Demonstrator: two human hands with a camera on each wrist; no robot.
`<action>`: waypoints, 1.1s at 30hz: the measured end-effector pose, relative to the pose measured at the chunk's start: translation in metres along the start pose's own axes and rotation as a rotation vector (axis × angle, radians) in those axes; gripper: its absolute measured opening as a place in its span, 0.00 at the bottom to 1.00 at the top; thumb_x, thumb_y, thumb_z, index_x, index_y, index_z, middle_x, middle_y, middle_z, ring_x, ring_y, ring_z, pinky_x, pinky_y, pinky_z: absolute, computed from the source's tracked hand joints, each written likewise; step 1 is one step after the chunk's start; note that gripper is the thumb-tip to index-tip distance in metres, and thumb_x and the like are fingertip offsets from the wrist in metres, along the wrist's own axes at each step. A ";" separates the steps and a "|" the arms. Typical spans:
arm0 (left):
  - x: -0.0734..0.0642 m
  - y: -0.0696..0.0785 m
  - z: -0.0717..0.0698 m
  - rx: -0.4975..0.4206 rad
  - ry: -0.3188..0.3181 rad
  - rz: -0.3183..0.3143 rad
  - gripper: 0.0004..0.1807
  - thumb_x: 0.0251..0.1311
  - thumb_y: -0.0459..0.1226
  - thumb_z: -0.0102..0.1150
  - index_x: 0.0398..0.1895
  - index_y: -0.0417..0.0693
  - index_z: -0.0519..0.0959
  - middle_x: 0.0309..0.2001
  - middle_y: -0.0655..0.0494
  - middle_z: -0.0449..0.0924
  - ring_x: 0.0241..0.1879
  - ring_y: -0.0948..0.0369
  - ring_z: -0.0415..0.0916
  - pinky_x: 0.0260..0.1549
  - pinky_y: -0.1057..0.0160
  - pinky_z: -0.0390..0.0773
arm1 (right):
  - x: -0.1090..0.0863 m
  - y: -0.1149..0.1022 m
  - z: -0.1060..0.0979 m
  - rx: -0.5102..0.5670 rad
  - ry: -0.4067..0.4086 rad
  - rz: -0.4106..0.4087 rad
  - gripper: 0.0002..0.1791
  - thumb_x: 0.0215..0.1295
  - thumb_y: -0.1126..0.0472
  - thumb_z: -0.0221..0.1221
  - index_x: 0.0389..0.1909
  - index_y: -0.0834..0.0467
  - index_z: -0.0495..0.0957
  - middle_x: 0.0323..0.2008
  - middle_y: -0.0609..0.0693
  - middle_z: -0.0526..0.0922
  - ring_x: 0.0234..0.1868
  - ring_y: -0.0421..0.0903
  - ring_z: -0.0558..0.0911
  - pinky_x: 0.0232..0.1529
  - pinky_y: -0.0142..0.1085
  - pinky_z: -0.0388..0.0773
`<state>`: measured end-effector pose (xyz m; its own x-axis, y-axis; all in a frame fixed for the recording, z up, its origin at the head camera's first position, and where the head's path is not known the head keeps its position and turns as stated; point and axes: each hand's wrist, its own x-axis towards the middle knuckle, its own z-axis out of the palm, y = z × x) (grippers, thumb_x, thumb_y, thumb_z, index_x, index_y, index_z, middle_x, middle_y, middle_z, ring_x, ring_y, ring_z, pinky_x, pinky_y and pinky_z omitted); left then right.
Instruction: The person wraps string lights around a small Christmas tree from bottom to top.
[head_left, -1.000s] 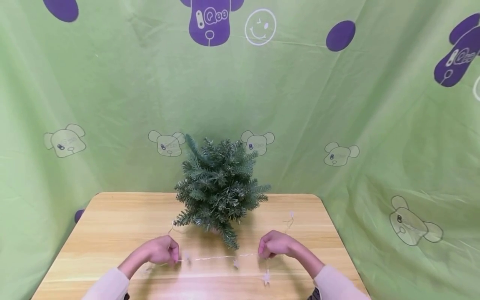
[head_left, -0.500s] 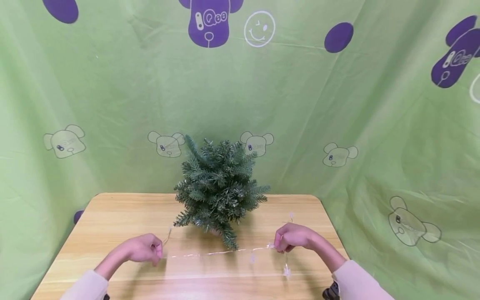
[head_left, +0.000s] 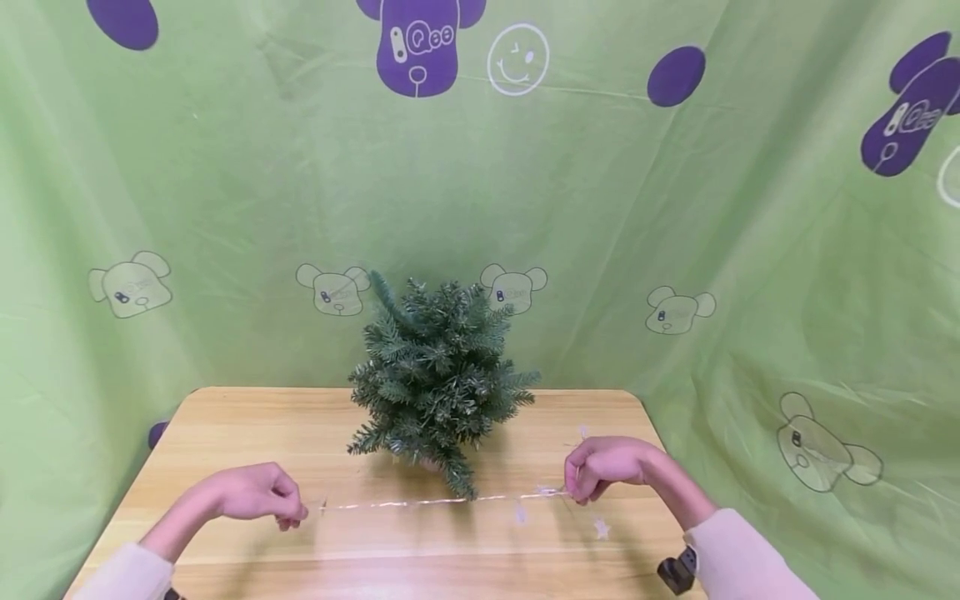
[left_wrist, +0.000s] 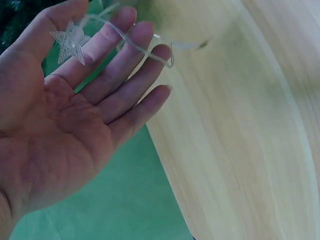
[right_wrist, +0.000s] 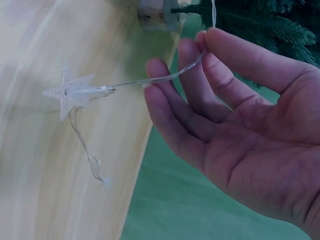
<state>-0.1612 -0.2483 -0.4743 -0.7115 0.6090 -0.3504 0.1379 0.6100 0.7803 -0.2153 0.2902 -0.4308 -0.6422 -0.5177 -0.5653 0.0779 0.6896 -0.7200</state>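
Note:
A thin clear string of star lights [head_left: 420,502] stretches nearly straight between the two hands, low in front of a small artificial Christmas tree [head_left: 442,375]. My left hand [head_left: 258,493] pinches its left end between thumb and forefinger. In the left wrist view a clear star [left_wrist: 72,44] hangs by the thumb, and loose wire crosses the fingertips. On the other side my right hand [head_left: 611,465] pinches the wire with thumb and forefinger, the other fingers loosely bent. Below that hand, a larger star [right_wrist: 67,92] dangles from the wire in the right wrist view.
The wooden table [head_left: 225,425] bears the tree near its middle. In the right wrist view the tree's pale round base [right_wrist: 157,15] shows. Another small star [head_left: 583,432] lies behind the right hand. A green printed cloth [head_left: 585,208] hangs behind and beside the table.
Both hands have moved apart, the left one leftward and the right one rightward and slightly up. The wire between them has grown longer and straighter. The tree has stayed in place.

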 end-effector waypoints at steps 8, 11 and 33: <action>-0.009 0.005 -0.004 0.074 -0.061 -0.020 0.18 0.72 0.51 0.53 0.31 0.55 0.87 0.32 0.63 0.87 0.39 0.61 0.83 0.50 0.33 0.77 | -0.011 -0.003 -0.006 -0.009 -0.018 0.005 0.08 0.52 0.69 0.62 0.34 0.67 0.81 0.29 0.51 0.84 0.34 0.47 0.83 0.41 0.39 0.83; -0.010 0.006 -0.004 0.097 -0.067 -0.037 0.19 0.73 0.52 0.52 0.31 0.55 0.86 0.35 0.63 0.88 0.41 0.60 0.84 0.51 0.31 0.76 | -0.013 -0.003 -0.006 -0.019 -0.020 0.013 0.08 0.51 0.70 0.61 0.33 0.66 0.81 0.29 0.51 0.84 0.34 0.48 0.83 0.41 0.39 0.83; -0.024 0.026 -0.038 0.137 0.001 -0.002 0.21 0.77 0.50 0.45 0.29 0.57 0.84 0.40 0.66 0.84 0.48 0.58 0.79 0.48 0.47 0.76 | -0.032 -0.011 -0.023 -0.028 -0.126 0.003 0.08 0.54 0.69 0.63 0.34 0.69 0.81 0.26 0.47 0.82 0.32 0.44 0.82 0.45 0.41 0.84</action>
<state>-0.1670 -0.2662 -0.4257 -0.7126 0.6074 -0.3510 0.2291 0.6745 0.7018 -0.2130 0.3105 -0.3954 -0.5413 -0.5738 -0.6146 0.0571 0.7042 -0.7077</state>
